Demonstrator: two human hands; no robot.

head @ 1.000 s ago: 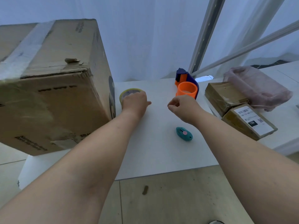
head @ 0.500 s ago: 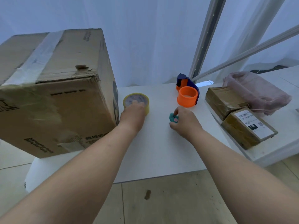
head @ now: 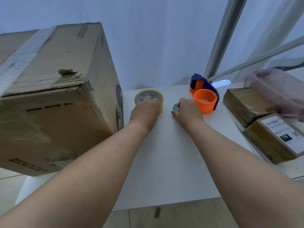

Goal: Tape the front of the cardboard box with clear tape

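Gripping the tape roll [head: 148,99] beside the cardboard box [head: 54,99], the left hand [head: 144,111] stayed put; the right hand [head: 187,111], earlier empty, now clutched the teal cutter [head: 175,106] near the dispenser [head: 204,97].

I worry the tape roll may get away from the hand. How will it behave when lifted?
The tape roll lies flat on the table, so it probably won't roll until tipped on edge. The left hand spans its rim, which suggests a rigid ring that is easy to grip. Its smooth side may be a little slippery.
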